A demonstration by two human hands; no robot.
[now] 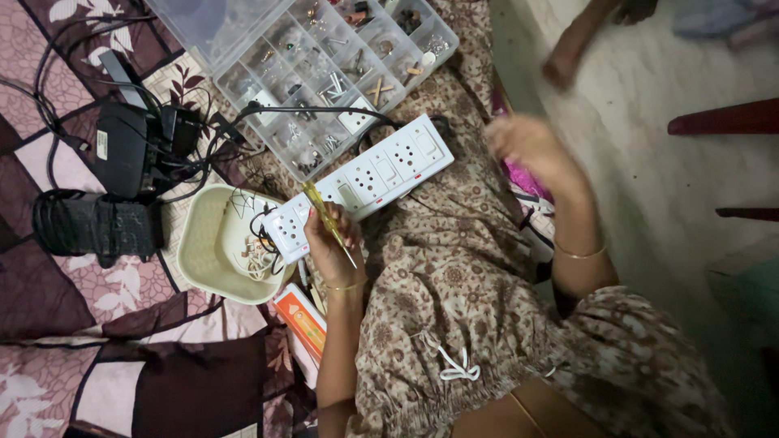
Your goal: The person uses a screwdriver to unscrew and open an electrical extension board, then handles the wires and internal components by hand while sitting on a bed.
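A white power strip (381,170) with several sockets lies across my lap on brown patterned cloth. My left hand (331,243) rests on its near end and grips a screwdriver (323,212) with a yellow see-through handle, the metal tip pointing down toward my wrist. My right hand (531,150) is blurred, just off the strip's far end and not touching it. Nothing shows in it and its fingers look loosely apart. The strip's black cord (324,109) runs back over the organizer.
A clear compartment organizer (324,73) of screws and small parts sits beyond the strip. A cream bowl (207,243) holds bits of wire. Black devices with tangled cables (138,154) lie left. An orange box (299,312) is by my elbow. Another person's foot (568,61) stands on the floor.
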